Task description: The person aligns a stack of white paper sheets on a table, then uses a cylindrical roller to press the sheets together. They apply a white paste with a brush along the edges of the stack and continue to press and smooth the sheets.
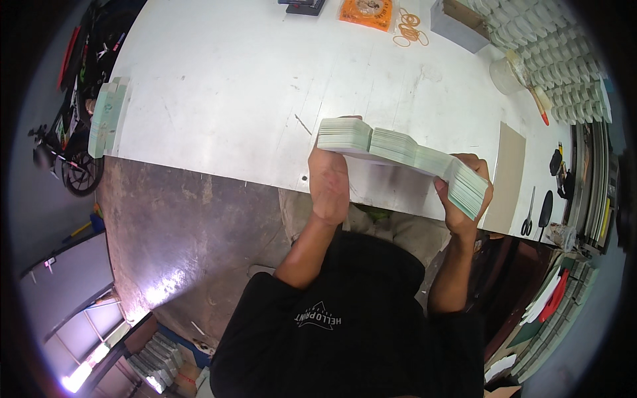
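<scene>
and here we grip both ends of the pale green paper stack (393, 144); its long axis slants from left hand (329, 178) to right hand (458, 215), nearer us.

Even, bright light covers the white table (219, 86) across the upper middle of the frame, paling almost to white in places. Soft shade lies beneath the strip of paper stacks (401, 147) at centre right. At lower left, a light strip (86, 369) burns out with a violet fringe, and glare streaks the dim brown floor (219, 219). The black shirt (371, 351) swallows most detail. Fisheye distortion bows straight edges toward a dark circular rim; the bicycle (81, 169) at left looks soft, the centre reasonably crisp.
</scene>
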A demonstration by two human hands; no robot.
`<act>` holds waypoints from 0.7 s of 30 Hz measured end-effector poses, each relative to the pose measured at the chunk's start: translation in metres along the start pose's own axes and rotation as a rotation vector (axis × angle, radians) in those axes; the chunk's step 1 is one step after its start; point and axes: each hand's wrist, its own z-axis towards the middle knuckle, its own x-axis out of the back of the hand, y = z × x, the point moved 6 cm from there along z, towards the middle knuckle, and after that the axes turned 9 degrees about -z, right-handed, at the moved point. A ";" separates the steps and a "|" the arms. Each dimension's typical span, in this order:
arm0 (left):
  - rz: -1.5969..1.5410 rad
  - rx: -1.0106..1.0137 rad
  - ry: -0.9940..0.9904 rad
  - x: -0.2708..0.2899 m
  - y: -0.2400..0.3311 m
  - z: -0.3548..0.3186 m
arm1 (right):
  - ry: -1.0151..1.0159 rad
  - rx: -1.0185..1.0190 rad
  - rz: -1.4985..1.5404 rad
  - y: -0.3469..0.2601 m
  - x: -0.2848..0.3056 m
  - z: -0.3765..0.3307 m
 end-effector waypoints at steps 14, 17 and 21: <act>0.228 0.104 0.345 -0.036 0.015 0.014 | 0.121 0.070 0.027 -0.005 -0.004 -0.011; 0.222 0.076 0.244 -0.030 0.014 0.012 | 0.107 0.024 0.093 0.001 -0.002 -0.012; 0.177 0.058 0.093 -0.021 0.010 0.013 | 0.089 0.010 0.054 -0.006 -0.001 -0.004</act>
